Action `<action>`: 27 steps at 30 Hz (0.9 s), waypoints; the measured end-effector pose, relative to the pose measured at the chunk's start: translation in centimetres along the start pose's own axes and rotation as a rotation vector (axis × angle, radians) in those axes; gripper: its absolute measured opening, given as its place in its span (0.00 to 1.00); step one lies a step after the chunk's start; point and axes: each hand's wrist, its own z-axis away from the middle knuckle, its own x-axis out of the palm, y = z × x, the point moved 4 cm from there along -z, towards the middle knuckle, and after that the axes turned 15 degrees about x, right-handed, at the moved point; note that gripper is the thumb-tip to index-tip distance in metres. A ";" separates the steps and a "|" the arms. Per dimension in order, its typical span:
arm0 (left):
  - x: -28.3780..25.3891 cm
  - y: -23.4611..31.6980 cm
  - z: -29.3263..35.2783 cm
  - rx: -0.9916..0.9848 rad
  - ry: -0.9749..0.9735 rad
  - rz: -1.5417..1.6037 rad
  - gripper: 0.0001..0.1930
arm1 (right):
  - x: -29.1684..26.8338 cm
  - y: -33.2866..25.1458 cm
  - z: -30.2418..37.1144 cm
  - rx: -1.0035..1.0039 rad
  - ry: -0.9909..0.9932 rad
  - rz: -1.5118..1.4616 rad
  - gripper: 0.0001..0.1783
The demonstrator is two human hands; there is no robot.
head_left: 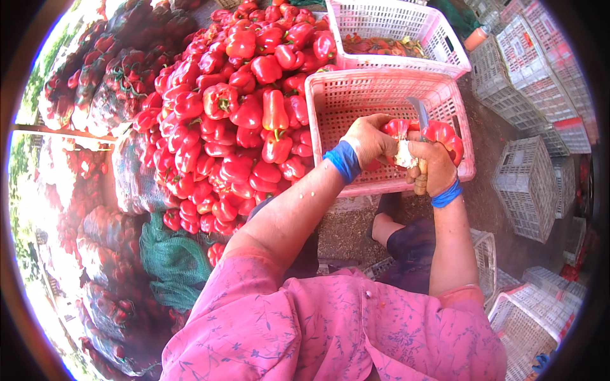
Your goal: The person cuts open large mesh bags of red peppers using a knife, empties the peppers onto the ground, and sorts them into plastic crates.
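Note:
Over a pink plastic crate point(381, 79), both my hands work on a split red bell pepper point(447, 136). My left hand point(368, 141) is closed on the pepper's left part, with fingers around its side. The fingers of my right hand point(435, 166) are wrapped round a knife point(420, 113); its curved blade points up and away between the two pepper parts. Against the right thumb sits the pale seedy core point(405, 154). The knife's handle is mostly hidden in the right hand. Blue bands circle both wrists.
A large heap of red bell peppers point(238, 120) rises left of the crate. Behind the crate, a white crate point(400, 28) holds pepper scraps. Stacked white crates point(524, 184) stand at right. Filled mesh sacks point(127, 70) and green netting point(171, 257) lie at left.

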 end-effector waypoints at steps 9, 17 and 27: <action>-3.5 -5.1 -2.9 -0.169 0.232 0.137 0.26 | 5.7 -1.1 4.0 -0.183 -0.025 -0.018 0.26; -16.6 1.2 2.0 -0.148 0.366 -0.991 0.27 | -6.7 0.0 12.2 -0.262 0.589 0.232 0.23; -31.7 -14.9 6.2 -0.300 0.304 -0.997 0.43 | -19.5 11.7 20.0 0.588 1.176 0.753 0.23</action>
